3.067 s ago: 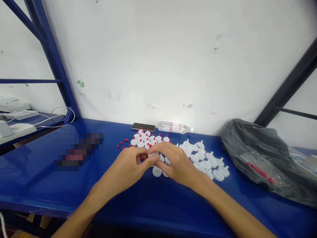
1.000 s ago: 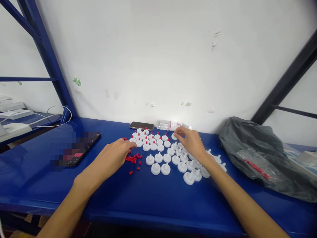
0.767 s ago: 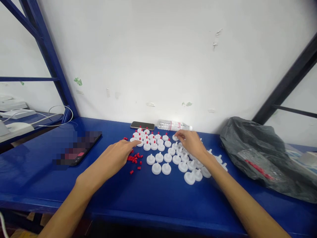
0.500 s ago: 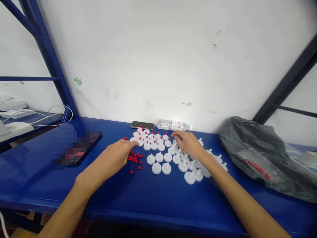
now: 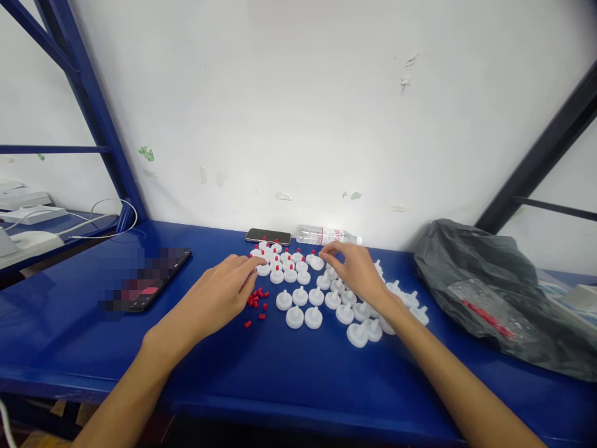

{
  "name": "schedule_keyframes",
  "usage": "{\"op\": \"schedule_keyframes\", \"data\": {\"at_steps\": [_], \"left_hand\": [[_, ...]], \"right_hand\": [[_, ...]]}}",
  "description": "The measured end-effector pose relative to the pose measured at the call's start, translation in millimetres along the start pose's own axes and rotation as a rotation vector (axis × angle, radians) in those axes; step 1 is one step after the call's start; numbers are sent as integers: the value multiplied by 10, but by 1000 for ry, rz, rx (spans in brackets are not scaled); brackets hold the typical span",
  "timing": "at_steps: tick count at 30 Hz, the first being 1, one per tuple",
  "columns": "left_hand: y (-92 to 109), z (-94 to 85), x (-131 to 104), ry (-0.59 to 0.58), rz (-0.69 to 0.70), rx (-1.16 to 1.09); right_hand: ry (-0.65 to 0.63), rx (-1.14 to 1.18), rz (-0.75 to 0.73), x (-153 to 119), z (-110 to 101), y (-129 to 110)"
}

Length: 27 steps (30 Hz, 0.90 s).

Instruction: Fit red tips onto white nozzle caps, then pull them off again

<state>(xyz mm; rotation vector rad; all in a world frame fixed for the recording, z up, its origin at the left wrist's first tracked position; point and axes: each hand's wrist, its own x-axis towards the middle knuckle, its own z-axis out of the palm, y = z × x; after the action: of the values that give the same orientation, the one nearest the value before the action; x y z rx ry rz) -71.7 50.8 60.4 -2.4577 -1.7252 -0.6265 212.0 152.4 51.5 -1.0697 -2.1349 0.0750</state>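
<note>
My left hand (image 5: 224,287) reaches over the left edge of a group of white nozzle caps with red tips (image 5: 277,274). Its fingers are stretched out, and the fingertips touch or hover just over one red-tipped cap. Beside its thumb lie loose red tips (image 5: 254,300). At the right end of that group, my right hand (image 5: 355,272) is closed in a pinch at the top of a slightly tilted white nozzle cap (image 5: 316,263). The pinching fingers hide its tip. White nozzle caps without red tips (image 5: 344,313) stand below and around my right hand, some hidden by the forearm.
A dark phone (image 5: 268,236) and a clear plastic bottle (image 5: 329,236) lie along the wall. At the left is a larger black phone (image 5: 153,283), partly blurred. A grey plastic bag (image 5: 448,267) with a clear packet of red pieces (image 5: 489,317) covers the right side.
My left hand has shifted slightly right and up, over the red-tipped caps. My right fingertips have moved a little left and down onto a cap, which now sits slightly higher and tilted.
</note>
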Motion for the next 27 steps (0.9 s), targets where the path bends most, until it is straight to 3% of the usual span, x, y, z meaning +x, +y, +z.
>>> {"op": "schedule_keyframes", "data": {"at_steps": [3,7,13,17,21,24,27], "left_hand": [[65,-25,6,73,14,-46],[229,-7,-1,119,25,-111],[497,4,-26,52,66,-293],[515,-40,-18,86,-51,-406],[493,-102,-7,-22,-202,-768],[524,-105,-1,-104,-286,-990],[595,-48,-11,-102,-317,-1025]], "right_hand": [[65,88,-24,-17,-62,-128],[99,130,-189,-90,-94,-434],[114,262,-446,-240,3,-792],[48,280,-430,-304,0,-841],[-26,213,-437,-327,-33,-835],[27,131,-462,-324,3,-812],[136,58,-524,-311,53,-774]]}}
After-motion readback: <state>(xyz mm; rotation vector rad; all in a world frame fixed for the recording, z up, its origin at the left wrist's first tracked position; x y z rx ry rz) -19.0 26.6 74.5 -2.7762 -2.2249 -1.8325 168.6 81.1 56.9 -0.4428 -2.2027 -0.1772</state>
